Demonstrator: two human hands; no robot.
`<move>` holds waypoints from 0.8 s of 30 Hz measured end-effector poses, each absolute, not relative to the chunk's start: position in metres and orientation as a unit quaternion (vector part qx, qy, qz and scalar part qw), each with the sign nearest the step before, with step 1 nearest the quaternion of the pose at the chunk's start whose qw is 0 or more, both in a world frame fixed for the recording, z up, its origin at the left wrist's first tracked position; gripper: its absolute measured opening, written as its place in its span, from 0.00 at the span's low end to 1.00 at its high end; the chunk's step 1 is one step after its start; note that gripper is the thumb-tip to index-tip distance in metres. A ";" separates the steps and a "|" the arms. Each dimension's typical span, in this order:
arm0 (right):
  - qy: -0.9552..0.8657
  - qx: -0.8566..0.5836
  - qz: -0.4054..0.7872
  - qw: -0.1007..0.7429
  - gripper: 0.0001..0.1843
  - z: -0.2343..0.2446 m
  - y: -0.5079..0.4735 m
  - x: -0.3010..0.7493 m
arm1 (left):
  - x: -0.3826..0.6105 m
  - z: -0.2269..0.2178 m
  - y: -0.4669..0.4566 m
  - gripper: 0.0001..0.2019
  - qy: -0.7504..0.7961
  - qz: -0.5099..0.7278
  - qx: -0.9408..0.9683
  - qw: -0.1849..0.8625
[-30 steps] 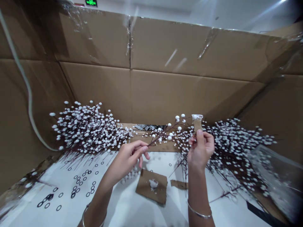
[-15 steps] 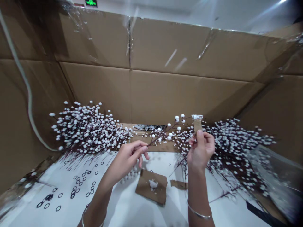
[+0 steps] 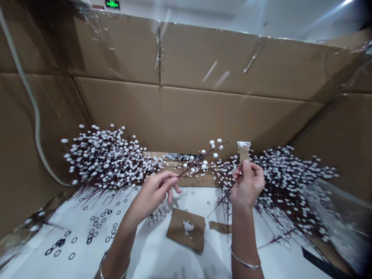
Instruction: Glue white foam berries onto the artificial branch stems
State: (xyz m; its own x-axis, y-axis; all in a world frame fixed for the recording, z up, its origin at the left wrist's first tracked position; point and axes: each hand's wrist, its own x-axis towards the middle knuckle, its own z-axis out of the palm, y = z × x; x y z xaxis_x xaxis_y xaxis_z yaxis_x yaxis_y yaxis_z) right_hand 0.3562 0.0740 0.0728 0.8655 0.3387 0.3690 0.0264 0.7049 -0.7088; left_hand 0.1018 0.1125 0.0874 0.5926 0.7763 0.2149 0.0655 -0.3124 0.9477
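Note:
Between the thumb and fingers of my left hand (image 3: 158,190) is the brown stem of a berry branch (image 3: 194,167), raised above the table with its white berries pointing right. My right hand (image 3: 247,184) pinches a small cardboard strip (image 3: 244,153) upright, its top edge coated in white paste. A short gap separates the branch's bare twig tip from the strip. Below the hands, a cardboard square (image 3: 188,234) carries a dab of white paste (image 3: 188,226). Loose white berries (image 3: 159,215) lie on the table beside my left wrist, partly hidden by it.
Berry branches are heaped at left (image 3: 107,159) and at right (image 3: 279,174). Several black rings (image 3: 95,224) lie scattered on the white table (image 3: 157,252). A cardboard scrap (image 3: 221,227) sits near my right wrist. Clear plastic (image 3: 340,217) is at far right. Cardboard walls (image 3: 203,112) enclose the table.
My left hand has drawn the branch a little to the left, so its twig tip is now apart from the strip's pasted edge. My right hand has shifted very slightly right.

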 end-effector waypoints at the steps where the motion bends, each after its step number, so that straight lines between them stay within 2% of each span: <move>1: -0.243 -0.382 0.093 0.887 0.17 0.072 0.074 0.357 | 0.100 0.086 0.115 0.12 0.288 0.353 0.732 0.507; 4: -0.267 -0.437 0.132 0.849 0.19 0.069 0.076 0.361 | 0.094 0.084 0.121 0.13 0.292 0.367 0.728 0.500; 6: -0.304 -0.495 0.174 0.795 0.21 0.063 0.077 0.363 | 0.089 0.083 0.125 0.12 0.294 0.373 0.725 0.499; 10: -0.438 -0.588 0.291 0.614 0.21 0.037 0.074 0.356 | 0.081 0.085 0.129 0.12 0.305 0.389 0.714 0.496; 14: -0.530 -0.616 0.403 0.420 0.16 -0.006 0.064 0.342 | 0.081 0.087 0.128 0.11 0.311 0.393 0.714 0.489; 19: -0.530 -0.632 0.435 0.361 0.13 -0.050 0.055 0.336 | 0.084 0.087 0.125 0.11 0.308 0.382 0.720 0.490; 24: -0.541 -0.643 0.418 0.346 0.13 -0.070 0.057 0.345 | 0.087 0.085 0.124 0.12 0.307 0.372 0.726 0.490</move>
